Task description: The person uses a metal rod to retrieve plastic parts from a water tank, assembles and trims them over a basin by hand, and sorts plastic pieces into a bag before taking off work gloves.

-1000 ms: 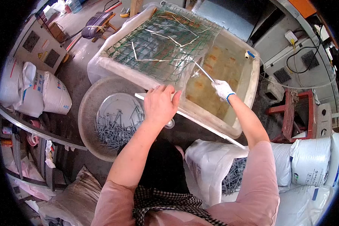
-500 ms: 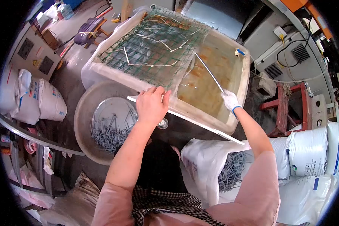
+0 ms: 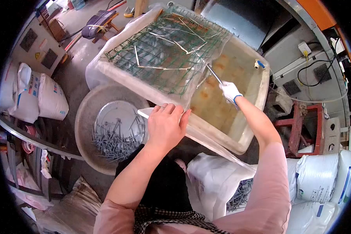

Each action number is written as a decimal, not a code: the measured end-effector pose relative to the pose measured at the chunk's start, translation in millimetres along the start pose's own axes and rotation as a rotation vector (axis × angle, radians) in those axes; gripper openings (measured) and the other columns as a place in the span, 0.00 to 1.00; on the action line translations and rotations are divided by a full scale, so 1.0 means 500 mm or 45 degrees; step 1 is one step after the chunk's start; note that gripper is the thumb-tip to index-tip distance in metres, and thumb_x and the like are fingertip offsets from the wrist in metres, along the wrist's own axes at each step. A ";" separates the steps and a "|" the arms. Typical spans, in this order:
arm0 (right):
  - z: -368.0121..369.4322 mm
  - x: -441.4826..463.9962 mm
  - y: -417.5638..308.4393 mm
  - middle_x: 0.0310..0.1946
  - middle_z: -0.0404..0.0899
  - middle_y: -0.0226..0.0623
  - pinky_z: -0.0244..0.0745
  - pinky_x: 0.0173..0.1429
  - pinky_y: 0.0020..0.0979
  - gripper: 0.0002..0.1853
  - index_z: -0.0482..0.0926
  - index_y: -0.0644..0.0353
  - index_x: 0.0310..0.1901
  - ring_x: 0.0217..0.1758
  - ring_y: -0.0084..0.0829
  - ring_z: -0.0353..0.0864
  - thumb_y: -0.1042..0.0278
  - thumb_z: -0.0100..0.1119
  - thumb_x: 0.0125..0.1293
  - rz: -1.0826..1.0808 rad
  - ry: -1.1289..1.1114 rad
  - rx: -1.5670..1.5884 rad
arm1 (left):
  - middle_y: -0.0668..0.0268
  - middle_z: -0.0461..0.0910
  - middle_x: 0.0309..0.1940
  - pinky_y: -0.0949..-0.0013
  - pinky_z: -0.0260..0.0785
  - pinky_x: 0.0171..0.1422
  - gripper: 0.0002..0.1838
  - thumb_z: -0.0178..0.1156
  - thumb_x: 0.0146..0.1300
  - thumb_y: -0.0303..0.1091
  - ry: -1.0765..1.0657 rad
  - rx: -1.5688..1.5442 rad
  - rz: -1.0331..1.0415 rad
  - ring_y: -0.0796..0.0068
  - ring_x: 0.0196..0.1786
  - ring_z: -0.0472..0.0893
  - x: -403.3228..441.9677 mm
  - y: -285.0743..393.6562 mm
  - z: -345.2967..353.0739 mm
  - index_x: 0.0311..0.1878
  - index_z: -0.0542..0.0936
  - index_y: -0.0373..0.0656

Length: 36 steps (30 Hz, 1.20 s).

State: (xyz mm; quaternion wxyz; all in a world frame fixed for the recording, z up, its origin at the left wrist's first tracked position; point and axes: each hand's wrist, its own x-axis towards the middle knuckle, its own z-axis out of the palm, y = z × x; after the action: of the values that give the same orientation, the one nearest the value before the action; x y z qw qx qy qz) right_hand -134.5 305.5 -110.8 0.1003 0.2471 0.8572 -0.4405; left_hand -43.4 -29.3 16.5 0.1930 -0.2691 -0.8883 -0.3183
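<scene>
My left hand (image 3: pixel 167 126) is closed over the upper edge of a narrow white board (image 3: pixel 210 145) along the front of a white tub (image 3: pixel 232 145). On my right hand (image 3: pixel 231 92) is a white glove with a blue cuff; it grips a slim metal rod (image 3: pixel 214 73) slanting over the tub's water. The rod's far end reaches the edge of the green netting (image 3: pixel 160 54) and clear sheeting. Murky, yellowish water (image 3: pixel 214 99) shows in the tub's right part. White strips lie on the netting.
Left of the tub, a round basin (image 3: pixel 85 126) holds many grey plastic pieces (image 3: pixel 115 142). An open white sack (image 3: pixel 206 175) with similar pieces stands near my right arm. Filled sacks (image 3: pixel 318 177), a red metal frame (image 3: pixel 319 130) and grey cabinets (image 3: pixel 306 74) are at right.
My right hand has moved left and farther over the tub, carrying the rod to the netting's edge. My left hand stays at the board. The view has shifted slightly.
</scene>
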 end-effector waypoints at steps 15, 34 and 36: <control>-0.083 -0.028 0.064 0.22 0.70 0.25 0.64 0.24 0.27 0.19 0.77 0.54 0.58 0.19 0.21 0.64 0.60 0.56 0.68 -0.039 -0.090 -0.007 | 0.65 0.75 0.20 0.60 0.64 0.33 0.10 0.64 0.59 0.33 0.124 -0.038 0.056 0.60 0.27 0.76 -0.004 -0.005 0.006 0.24 0.77 0.43; 0.002 -0.079 -0.030 0.24 0.72 0.25 0.68 0.23 0.32 0.24 0.72 0.51 0.65 0.21 0.23 0.68 0.56 0.55 0.68 -0.002 -0.168 -0.082 | 0.64 0.75 0.21 0.61 0.64 0.33 0.10 0.64 0.58 0.33 0.114 -0.056 0.107 0.60 0.27 0.77 -0.002 -0.016 0.013 0.23 0.76 0.42; 0.010 -0.065 -0.029 0.24 0.72 0.26 0.68 0.23 0.32 0.24 0.73 0.51 0.64 0.21 0.23 0.68 0.57 0.55 0.68 0.002 -0.163 -0.077 | 0.64 0.75 0.21 0.61 0.65 0.34 0.10 0.64 0.58 0.32 0.136 -0.049 0.122 0.60 0.27 0.77 0.001 -0.016 0.016 0.23 0.75 0.43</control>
State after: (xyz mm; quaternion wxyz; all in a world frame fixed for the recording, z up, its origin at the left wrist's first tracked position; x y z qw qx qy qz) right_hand -114.5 283.6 -90.6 0.1628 0.2158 0.8618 -0.4291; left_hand -50.1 -29.3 7.3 0.2499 -0.2974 -0.8566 -0.3396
